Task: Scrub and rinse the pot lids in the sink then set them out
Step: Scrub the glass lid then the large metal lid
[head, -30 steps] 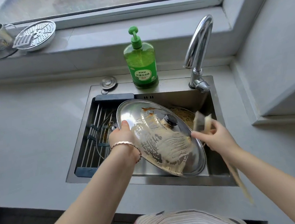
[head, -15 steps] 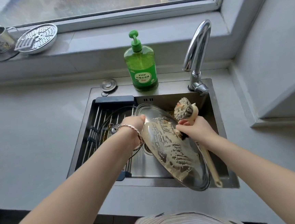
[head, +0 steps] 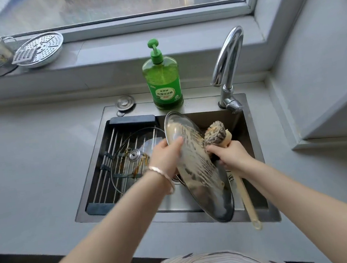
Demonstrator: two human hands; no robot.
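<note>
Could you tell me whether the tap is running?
Off, it seems: no water falls from the tap into the sink.

One wide-angle camera, worn on the person's head, looks forward and steeply down at the sink point(head: 199, 105), which fills the middle of the frame at close range. The left forearm point(head: 113, 220) runs in from 7 o'clock and the right forearm point(head: 299, 193) from 5 o'clock. The faucet point(head: 228, 63) stands at 1 o'clock, the window point(head: 115, 2) runs along 12 o'clock, and the table point(head: 35, 164) spreads toward 9 and 3 o'clock.
</note>
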